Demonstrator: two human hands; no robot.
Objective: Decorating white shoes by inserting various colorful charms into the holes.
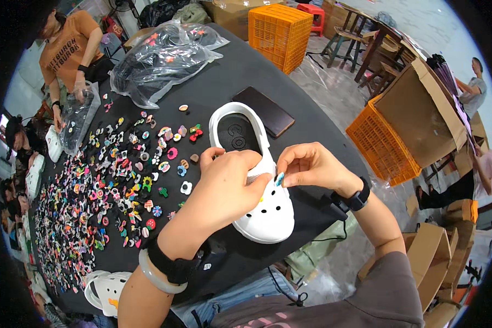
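A white clog [270,224] with holes in its upper and a black insole lies on the black-covered table in front of me, toe toward me. My left hand [227,183] is closed around the clog's side, with its thumb on the upper. Between the thumb and fingertips of my right hand [314,168] is a small teal shoe charm [279,179], right at the holes on the clog's right side. Part of a yellow charm shows by my left thumb. Whether the teal charm's stem sits in a hole is hidden.
Colourful shoe charms [93,202] spread across the table's left. Another white clog [105,292] with an orange charm lies near left. A dark flat case [265,111] and clear plastic bags [158,63] lie farther back. A person in orange [74,44] handles a bag; orange crates [284,35] stand beyond.
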